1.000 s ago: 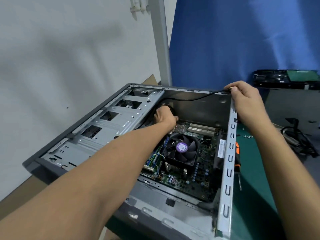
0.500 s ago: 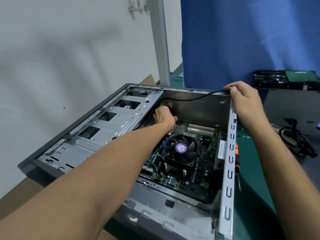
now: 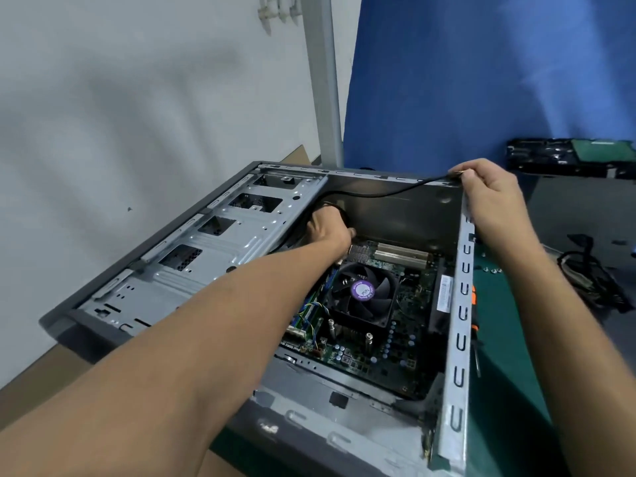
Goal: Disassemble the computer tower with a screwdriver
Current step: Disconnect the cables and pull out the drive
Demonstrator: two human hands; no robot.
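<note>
The open computer tower (image 3: pixel 459 321) lies on its side, its motherboard and black cooler fan (image 3: pixel 361 292) exposed. A thin black cable (image 3: pixel 378 193) runs along the far inner wall. My right hand (image 3: pixel 488 194) pinches one end of it at the far right corner of the case. My left hand (image 3: pixel 327 228) reaches deep inside beside the silver drive cage (image 3: pixel 213 256), its fingers curled round the cable's other part; the fingertips are hidden. The orange-handled screwdriver (image 3: pixel 474 311) lies on the mat just right of the case wall, mostly hidden.
A green mat (image 3: pixel 509 356) covers the bench to the right, with small screws (image 3: pixel 490 269) and a black cable bundle (image 3: pixel 592 277). A removed drive (image 3: pixel 571 158) sits at the back right. A white wall is on the left, a blue curtain behind.
Both hands keep the same hold on the cable. Only the view has shifted slightly.
</note>
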